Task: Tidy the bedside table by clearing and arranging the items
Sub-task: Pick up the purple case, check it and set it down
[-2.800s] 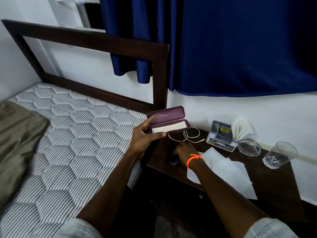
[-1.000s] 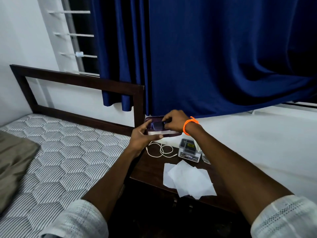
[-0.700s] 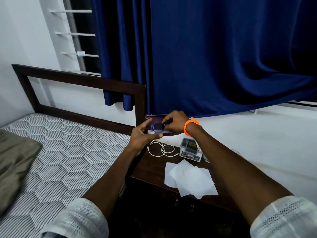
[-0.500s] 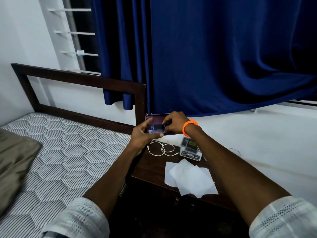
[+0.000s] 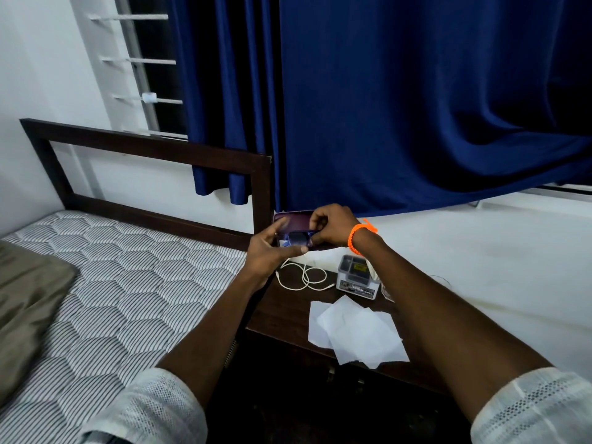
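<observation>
A purple glasses case [image 5: 294,220] is held open in the air above the back left corner of the dark bedside table [image 5: 282,315]. My left hand [image 5: 272,248] grips its lower half from the left. My right hand [image 5: 330,225], with an orange band at the wrist, pinches a dark pair of glasses [image 5: 299,240] and holds them inside the case. On the table lie a coiled white cable [image 5: 304,277], a small grey box [image 5: 355,277] and several white paper sheets [image 5: 355,331].
The bed with a striped mattress [image 5: 112,299] and an olive cloth [image 5: 28,299] is on the left, its dark headboard [image 5: 153,152] touching the table's corner. A blue curtain [image 5: 384,107] hangs behind. A clear glass [image 5: 386,293] shows partly behind my right forearm.
My right hand picked the glasses up from the table and brought them into the open case. Over the last second it has pushed them lower into the case. The view tilted up.
</observation>
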The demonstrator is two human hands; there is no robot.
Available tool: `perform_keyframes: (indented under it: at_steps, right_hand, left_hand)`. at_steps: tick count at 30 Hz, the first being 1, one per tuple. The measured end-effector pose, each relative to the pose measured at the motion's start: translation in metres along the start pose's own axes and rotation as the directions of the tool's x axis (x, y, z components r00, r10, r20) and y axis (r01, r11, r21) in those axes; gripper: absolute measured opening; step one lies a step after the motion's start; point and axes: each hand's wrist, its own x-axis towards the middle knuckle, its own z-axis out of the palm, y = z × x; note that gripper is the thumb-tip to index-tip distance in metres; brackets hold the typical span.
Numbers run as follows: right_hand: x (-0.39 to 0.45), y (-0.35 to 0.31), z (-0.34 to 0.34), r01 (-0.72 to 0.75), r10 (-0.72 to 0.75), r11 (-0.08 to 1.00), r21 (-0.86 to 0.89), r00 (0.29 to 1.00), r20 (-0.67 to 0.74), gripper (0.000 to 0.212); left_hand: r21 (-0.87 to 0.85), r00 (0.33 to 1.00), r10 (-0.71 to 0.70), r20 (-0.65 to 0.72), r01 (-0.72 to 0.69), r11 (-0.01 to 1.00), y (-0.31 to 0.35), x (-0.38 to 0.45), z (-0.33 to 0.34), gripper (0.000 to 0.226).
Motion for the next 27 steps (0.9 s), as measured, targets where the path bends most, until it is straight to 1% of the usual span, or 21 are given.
perform_keyframes:
  at_steps: [5, 11, 15, 17, 19, 20, 22, 23, 24, 25, 26, 27]
  right_hand:
    - [-0.003, 0.006, -0.001, -0.008, 0.006, 0.994, 0.106, 1.000, 0.017, 0.020]
    - [-0.005, 0.010, 0.002, 0.020, -0.017, 0.990, 0.142, 1.000, -0.023, 0.016]
    - [-0.006, 0.009, 0.000, 0.024, -0.022, 0.984, 0.176, 1.000, -0.010, 0.012]
    - [-0.006, 0.013, -0.003, 0.020, -0.005, 0.971, 0.237, 0.998, -0.067, 0.007]
    - [-0.004, 0.018, -0.005, 0.023, 0.031, 0.958, 0.285, 0.982, -0.184, 0.004]
    - [-0.002, 0.021, -0.005, 0.015, 0.067, 0.950, 0.313, 0.966, -0.251, 0.006]
    - [0.001, 0.028, -0.003, -0.048, 0.189, 0.924, 0.381, 0.919, -0.345, 0.013]
    - [0.001, 0.031, -0.002, -0.100, 0.266, 0.897, 0.430, 0.900, -0.345, 0.018]
    - [-0.002, 0.032, -0.002, -0.159, 0.343, 0.848, 0.506, 0.892, -0.295, 0.023]
    - [-0.005, 0.032, 0.000, -0.223, 0.410, 0.770, 0.599, 0.891, -0.196, 0.028]
    - [-0.009, 0.032, 0.001, -0.277, 0.443, 0.676, 0.683, 0.893, -0.077, 0.032]
    - [-0.012, 0.032, 0.003, -0.313, 0.445, 0.596, 0.739, 0.895, 0.021, 0.036]
  left_hand:
    - [-0.021, 1.000, -0.012, -0.003, 0.012, 1.000, -0.006, 0.004, -0.001, 0.091]
    - [-0.016, 0.999, -0.033, 0.007, 0.033, 0.999, -0.009, 0.004, 0.003, 0.094]
    - [-0.036, 0.999, -0.039, 0.010, 0.040, 0.999, -0.008, 0.005, 0.004, 0.093]
    - [-0.059, 0.999, -0.044, 0.017, 0.045, 0.997, -0.007, 0.006, 0.002, 0.091]
    - [-0.077, 0.998, -0.049, 0.024, 0.051, 0.996, -0.005, 0.005, 0.000, 0.098]
    - [-0.079, 0.998, -0.049, 0.024, 0.051, 0.996, -0.003, 0.005, -0.002, 0.103]
    - [-0.080, 0.999, -0.041, 0.026, 0.043, 0.996, 0.001, 0.003, -0.003, 0.107]
    - [-0.084, 0.999, -0.037, 0.027, 0.039, 0.996, 0.002, 0.003, -0.004, 0.107]
    - [-0.093, 0.999, -0.032, 0.031, 0.035, 0.995, 0.003, 0.002, -0.004, 0.105]
    - [-0.101, 0.999, -0.032, 0.037, 0.036, 0.994, 0.003, 0.002, -0.004, 0.104]
    - [-0.109, 0.998, -0.033, 0.045, 0.038, 0.993, 0.004, 0.002, -0.005, 0.102]
    - [-0.115, 0.998, -0.036, 0.051, 0.041, 0.993, 0.004, 0.002, -0.005, 0.101]
